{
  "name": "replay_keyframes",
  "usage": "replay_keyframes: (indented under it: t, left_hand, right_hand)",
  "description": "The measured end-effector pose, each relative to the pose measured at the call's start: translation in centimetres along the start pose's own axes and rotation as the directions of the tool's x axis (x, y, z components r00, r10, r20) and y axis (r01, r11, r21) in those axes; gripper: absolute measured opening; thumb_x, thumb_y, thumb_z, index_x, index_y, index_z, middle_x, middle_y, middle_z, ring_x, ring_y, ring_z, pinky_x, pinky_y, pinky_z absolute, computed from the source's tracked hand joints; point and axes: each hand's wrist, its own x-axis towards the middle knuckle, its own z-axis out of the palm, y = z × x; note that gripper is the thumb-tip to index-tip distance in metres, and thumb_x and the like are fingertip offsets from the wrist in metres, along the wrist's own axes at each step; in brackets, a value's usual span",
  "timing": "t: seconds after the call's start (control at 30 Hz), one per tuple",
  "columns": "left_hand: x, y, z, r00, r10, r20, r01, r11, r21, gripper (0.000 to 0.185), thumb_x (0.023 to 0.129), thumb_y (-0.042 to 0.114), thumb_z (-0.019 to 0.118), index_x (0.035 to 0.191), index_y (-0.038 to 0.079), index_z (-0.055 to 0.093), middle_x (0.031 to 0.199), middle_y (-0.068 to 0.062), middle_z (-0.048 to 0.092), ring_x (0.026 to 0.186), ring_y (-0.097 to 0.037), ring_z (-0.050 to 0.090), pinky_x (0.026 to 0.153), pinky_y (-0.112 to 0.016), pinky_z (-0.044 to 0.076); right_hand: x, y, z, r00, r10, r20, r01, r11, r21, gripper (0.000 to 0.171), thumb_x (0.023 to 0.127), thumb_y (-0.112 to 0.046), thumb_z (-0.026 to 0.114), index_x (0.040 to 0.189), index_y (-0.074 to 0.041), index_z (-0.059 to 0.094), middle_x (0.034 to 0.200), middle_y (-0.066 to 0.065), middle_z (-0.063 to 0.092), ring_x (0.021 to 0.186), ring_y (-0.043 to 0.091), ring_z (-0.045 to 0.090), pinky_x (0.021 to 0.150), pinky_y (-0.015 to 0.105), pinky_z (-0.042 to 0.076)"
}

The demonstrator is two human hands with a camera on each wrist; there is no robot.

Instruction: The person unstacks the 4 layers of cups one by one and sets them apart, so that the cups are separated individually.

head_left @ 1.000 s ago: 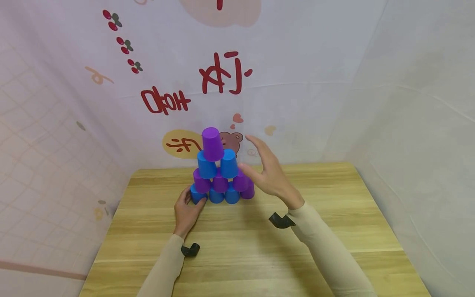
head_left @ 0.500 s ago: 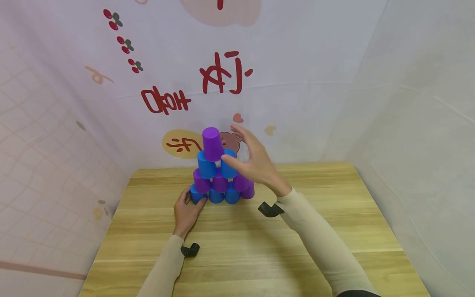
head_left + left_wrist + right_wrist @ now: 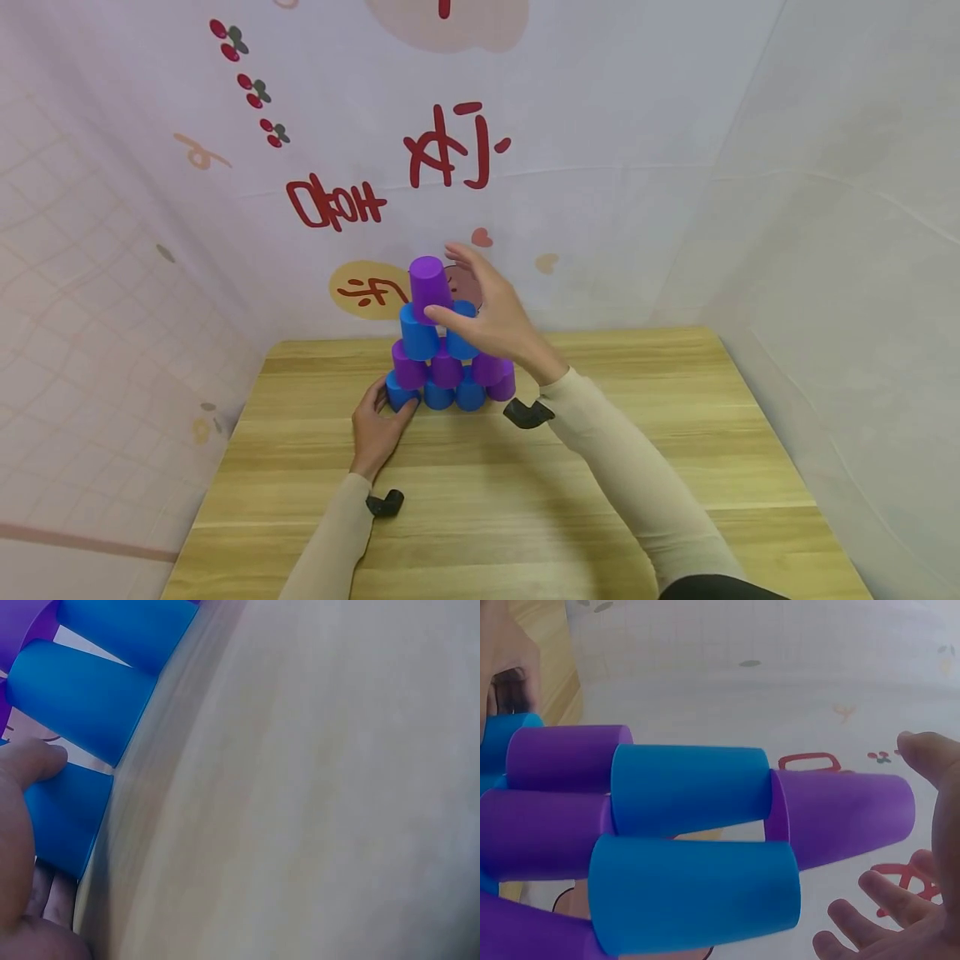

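Note:
A pyramid of upturned blue and purple cups stands at the back of the wooden table (image 3: 480, 500). A single purple cup (image 3: 427, 287) tops it. My right hand (image 3: 457, 285) is spread beside that top cup, thumb in front and fingers behind. In the right wrist view the purple cup (image 3: 840, 817) lies between the thumb and the straight fingers (image 3: 855, 911), with gaps showing. My left hand (image 3: 392, 398) grips the bottom-left blue cup (image 3: 399, 392). The left wrist view shows its thumb (image 3: 34, 761) pressed on that blue cup (image 3: 64, 817).
A printed cloth backdrop (image 3: 450, 167) hangs close behind the pyramid, and plain cloth walls close in both sides. Black camera mounts sit on my right wrist (image 3: 525, 412) and left wrist (image 3: 385, 503). Bare wood lies between the cups and the near edge.
My right hand has moved left and up, from beside the middle rows to around the top purple cup. The left hand and the cups have stayed put.

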Motion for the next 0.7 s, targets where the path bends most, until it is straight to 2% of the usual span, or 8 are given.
replay_keyframes:
  t: [0.27, 0.53, 0.7]
  left_hand:
    - [-0.1, 0.0, -0.1, 1.000, 0.000, 0.007, 0.000, 1.000, -0.007, 0.067, 0.094, 0.011, 0.093, 0.154, 0.004, 0.063, 0.157, -0.019, 0.069, 0.146, -0.039, 0.069, 0.129, -0.046, 0.054]
    - [0.0, -0.2, -0.1, 1.000, -0.010, 0.009, 0.010, 1.000, 0.008, 0.068, 0.095, 0.012, 0.093, 0.155, 0.005, 0.062, 0.158, -0.019, 0.068, 0.147, -0.039, 0.068, 0.130, -0.047, 0.053]
    - [0.0, -0.2, 0.0, 1.000, -0.011, 0.014, 0.011, 1.000, 0.002, 0.069, 0.095, 0.013, 0.093, 0.156, 0.006, 0.062, 0.158, -0.019, 0.068, 0.147, -0.038, 0.068, 0.130, -0.047, 0.053]
  right_hand:
    - [0.8, -0.5, 0.7, 1.000, -0.022, 0.005, 0.022, 1.000, 0.005, 0.089, 0.100, -0.034, 0.087, 0.173, -0.016, 0.041, 0.172, 0.007, 0.056, 0.157, 0.025, 0.058, 0.127, 0.049, 0.058]
    - [1.4, -0.7, 1.2, 0.998, -0.066, 0.016, 0.066, 0.998, 0.009, 0.083, 0.102, -0.024, 0.085, 0.171, -0.008, 0.042, 0.164, 0.016, 0.062, 0.148, 0.035, 0.066, 0.116, 0.050, 0.066]
    - [1.7, -0.6, 1.4, 0.997, -0.074, 0.017, 0.074, 0.997, 0.013, 0.078, 0.103, -0.020, 0.083, 0.170, -0.008, 0.044, 0.159, 0.017, 0.066, 0.144, 0.036, 0.070, 0.115, 0.049, 0.067]
